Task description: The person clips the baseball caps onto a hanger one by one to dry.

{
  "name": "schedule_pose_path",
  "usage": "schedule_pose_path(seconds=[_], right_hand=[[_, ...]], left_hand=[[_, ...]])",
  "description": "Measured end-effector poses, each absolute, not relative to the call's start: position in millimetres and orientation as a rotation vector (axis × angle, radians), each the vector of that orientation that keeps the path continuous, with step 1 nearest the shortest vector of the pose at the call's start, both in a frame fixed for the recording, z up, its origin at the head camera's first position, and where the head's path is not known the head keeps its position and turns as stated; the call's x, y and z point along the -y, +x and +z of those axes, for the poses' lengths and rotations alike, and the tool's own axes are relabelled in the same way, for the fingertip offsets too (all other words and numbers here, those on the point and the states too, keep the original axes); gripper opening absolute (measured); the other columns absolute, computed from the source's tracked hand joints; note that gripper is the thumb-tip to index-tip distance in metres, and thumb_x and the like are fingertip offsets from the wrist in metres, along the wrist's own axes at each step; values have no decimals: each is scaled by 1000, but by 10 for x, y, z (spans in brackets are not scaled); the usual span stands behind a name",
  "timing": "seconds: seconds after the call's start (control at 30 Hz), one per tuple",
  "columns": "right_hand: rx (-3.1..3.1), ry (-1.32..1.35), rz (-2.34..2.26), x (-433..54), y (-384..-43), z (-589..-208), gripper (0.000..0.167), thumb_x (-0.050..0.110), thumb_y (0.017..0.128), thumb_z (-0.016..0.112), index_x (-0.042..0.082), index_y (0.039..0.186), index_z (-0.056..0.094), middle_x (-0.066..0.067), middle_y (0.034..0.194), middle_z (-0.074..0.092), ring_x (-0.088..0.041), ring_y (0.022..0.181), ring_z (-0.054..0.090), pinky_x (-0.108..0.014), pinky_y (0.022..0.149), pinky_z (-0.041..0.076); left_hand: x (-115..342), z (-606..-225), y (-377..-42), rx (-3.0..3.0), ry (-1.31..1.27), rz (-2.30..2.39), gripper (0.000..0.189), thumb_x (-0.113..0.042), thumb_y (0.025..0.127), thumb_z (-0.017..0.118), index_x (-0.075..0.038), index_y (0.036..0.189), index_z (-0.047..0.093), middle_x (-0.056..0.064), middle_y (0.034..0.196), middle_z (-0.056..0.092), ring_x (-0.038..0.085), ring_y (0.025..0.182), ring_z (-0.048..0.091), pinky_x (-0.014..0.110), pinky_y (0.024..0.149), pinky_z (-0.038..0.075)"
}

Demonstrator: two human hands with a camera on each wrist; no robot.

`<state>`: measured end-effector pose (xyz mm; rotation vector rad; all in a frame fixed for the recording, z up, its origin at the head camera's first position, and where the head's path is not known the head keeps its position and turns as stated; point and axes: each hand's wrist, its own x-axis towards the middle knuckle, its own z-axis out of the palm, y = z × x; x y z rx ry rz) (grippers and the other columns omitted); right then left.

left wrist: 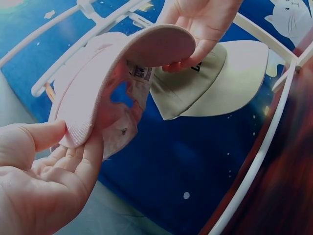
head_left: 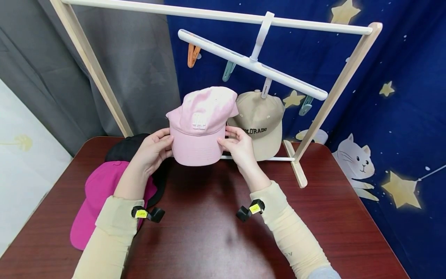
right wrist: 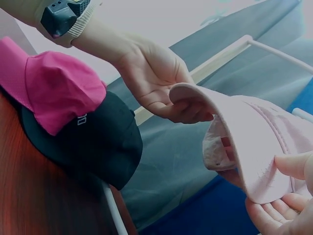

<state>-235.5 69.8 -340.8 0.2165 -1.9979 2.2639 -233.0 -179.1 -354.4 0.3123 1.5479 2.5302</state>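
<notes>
A pale pink baseball cap [head_left: 196, 145] with a white raised emblem is held up in front of the rack, brim toward me and tilted down. My left hand [head_left: 155, 149] pinches one side of the brim, thumb on top and fingers beneath, as the left wrist view shows. On the opposite side, my right hand [head_left: 240, 145] pinches the brim in the same way. Just behind the right hand hangs a beige cap [head_left: 261, 114] with dark COLORADO lettering, its crown caught in a white clip [head_left: 266, 88] of the white hanger [head_left: 240, 59].
The tilted hanger hooks over the rack's top bar [head_left: 216, 14]. It also carries an orange clip [head_left: 193, 55] and teal clips [head_left: 229, 71]. At left on the dark red table [head_left: 205, 240], a magenta cap [head_left: 101, 186] overlaps a black cap [head_left: 122, 149]. A wooden rack leg [head_left: 296, 170] stands right.
</notes>
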Motion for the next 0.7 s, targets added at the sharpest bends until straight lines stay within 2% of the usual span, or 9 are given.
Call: schedule_pose_path(seconds=[0.23,0.7], right_hand=[[2002,218,2259,-704,-2359,-3425,41,-12,82,66,-13,121,53,-21,106,59,-8,71,62,-23,61,54],[2078,224,2210,-753,-2393,-3424,41,-9,83,67,-12,122,54,-21,107,59,-9,74,62,-26,65,55]], left_hand=[[1777,-3588,-2351,-1377,359,2593,23,2,100,42,-7,104,63,6,88,65,14,77,63,28,64,52],[1726,-3597,-2372,-1350,417,2580,29,3,102,34,-7,106,62,6,85,65,15,76,64,30,63,52]])
